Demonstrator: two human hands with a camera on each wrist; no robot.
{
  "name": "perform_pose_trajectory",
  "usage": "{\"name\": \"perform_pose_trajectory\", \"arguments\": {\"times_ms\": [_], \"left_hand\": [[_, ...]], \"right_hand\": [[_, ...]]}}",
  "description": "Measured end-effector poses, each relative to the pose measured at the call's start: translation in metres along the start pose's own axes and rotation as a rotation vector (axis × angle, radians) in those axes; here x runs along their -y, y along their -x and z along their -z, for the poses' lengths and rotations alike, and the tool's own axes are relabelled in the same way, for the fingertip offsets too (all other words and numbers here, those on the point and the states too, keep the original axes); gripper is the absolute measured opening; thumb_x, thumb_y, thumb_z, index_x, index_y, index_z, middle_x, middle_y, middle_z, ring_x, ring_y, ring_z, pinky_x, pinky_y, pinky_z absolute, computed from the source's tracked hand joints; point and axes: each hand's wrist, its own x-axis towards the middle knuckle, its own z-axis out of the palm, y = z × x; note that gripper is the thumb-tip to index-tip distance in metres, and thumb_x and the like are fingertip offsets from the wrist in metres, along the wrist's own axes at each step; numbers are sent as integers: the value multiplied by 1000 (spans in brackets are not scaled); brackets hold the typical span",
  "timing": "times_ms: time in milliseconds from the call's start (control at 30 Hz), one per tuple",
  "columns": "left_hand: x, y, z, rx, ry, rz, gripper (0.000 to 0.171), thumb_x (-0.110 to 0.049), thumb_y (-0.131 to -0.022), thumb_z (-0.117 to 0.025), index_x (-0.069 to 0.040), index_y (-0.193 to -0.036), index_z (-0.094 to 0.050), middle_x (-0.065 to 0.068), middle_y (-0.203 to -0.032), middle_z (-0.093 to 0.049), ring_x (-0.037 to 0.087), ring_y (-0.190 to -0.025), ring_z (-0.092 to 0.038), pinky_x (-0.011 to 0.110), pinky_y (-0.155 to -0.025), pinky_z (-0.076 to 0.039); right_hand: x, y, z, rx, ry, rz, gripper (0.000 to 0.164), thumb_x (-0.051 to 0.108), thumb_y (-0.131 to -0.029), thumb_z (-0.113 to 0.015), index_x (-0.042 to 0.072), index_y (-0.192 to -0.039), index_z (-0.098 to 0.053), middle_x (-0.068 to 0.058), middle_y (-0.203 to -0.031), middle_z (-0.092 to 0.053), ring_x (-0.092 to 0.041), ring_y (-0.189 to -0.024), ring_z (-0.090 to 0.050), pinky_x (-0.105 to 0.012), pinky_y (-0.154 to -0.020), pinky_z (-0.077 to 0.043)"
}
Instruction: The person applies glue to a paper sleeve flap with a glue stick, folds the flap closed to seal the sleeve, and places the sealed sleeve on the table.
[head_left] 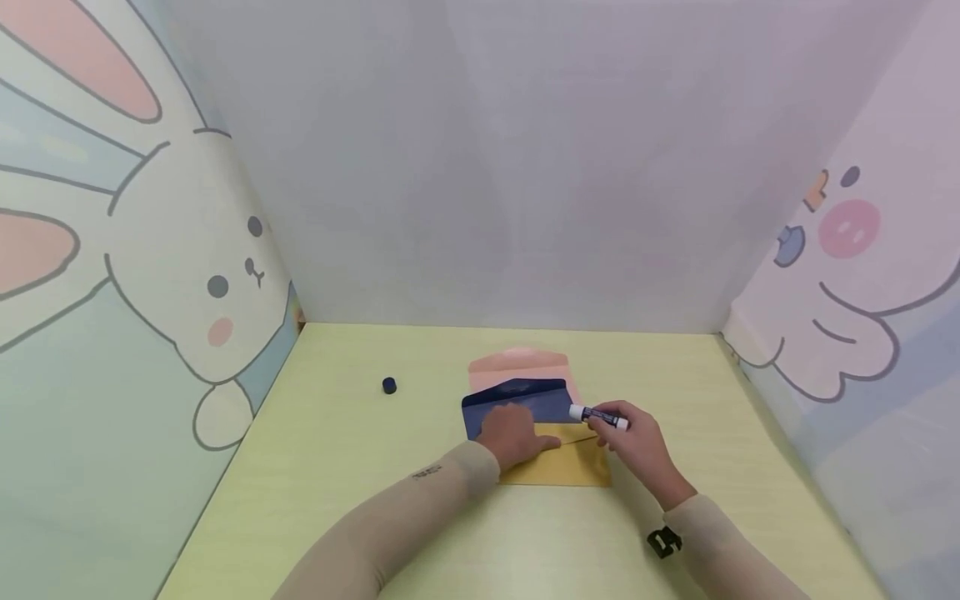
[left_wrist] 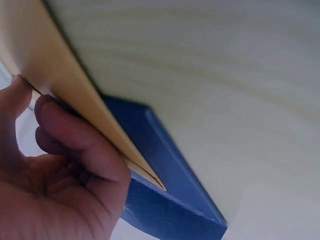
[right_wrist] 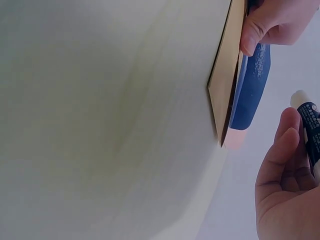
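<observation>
A yellow envelope [head_left: 558, 468] lies on the table, overlapping a dark blue envelope [head_left: 547, 408] with its flap raised. Behind these, a pink envelope [head_left: 517, 364] shows its flap. My left hand [head_left: 513, 437] rests on the overlapping envelopes, thumb on the yellow one; in the left wrist view its bent fingers [left_wrist: 80, 145] touch the yellow envelope near a dark slit. Whether they pinch the paper is hidden. My right hand [head_left: 637, 446] grips an uncapped glue stick [right_wrist: 311, 127], dark blue and white, its white end pointing left, just right of the blue envelope.
A small dark blue cap [head_left: 389, 386] stands on the pale yellow table [head_left: 337, 467], left of the envelopes. Cartoon-printed walls [head_left: 225, 317] flank the table, with a plain wall [head_left: 510, 183] behind. A black strap piece [head_left: 664, 542] hangs by the right sleeve.
</observation>
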Motion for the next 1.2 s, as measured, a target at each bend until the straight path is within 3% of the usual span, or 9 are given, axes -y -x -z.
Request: {"name": "perform_pose_trajectory", "arguments": {"times_ms": [233, 467, 700, 1000, 1200], "left_hand": [[5, 0, 3, 16, 25, -34, 70, -76, -100, -84, -17, -68, -61, -5, -67, -45, 18, -64, -56, 32, -64, -45], [7, 2, 4, 22, 41, -53, 70, -71, -102, -85, -18, -66, -57, -6, -66, -39, 17, -61, -52, 32, -63, -43], [9, 2, 6, 21, 44, -52, 62, -69, -102, -87, -15, -76, -68, -4, -70, -52, 17, -67, -58, 32, -67, -46], [10, 3, 8, 39, 57, -37, 68, -62, -103, -88, -18, -66, -52, -6, -66, -31, 15, -60, -43, 32, -62, -36], [14, -1, 10, 65, 55, -51, 68, -55, -105, -89, -19, -65, -47, -7, -66, -28, 15, -61, -38, 31, -63, -35]], "right_hand": [[-3, 2, 2, -5, 6, -9, 37, 31, -113, -83, 3, -137, -77, -20, -121, -87, -16, -88, -78, -30, -76, -64], [-3, 2, 1, -9, -3, -13, 36, 29, -113, -83, 3, -136, -78, -20, -119, -87, -17, -87, -78, -31, -74, -63], [-1, 3, 1, -8, -4, -15, 40, 30, -112, -85, 2, -139, -77, -21, -121, -87, -17, -88, -77, -30, -73, -62], [-1, 3, -1, -9, -5, -12, 37, 29, -112, -84, 2, -137, -78, -21, -120, -87, -17, -88, -78, -30, -74, -63], [0, 4, -2, -9, -9, -19, 37, 29, -112, -85, 2, -137, -78, -20, -118, -87, -16, -87, -77, -30, -74, -63]]}}
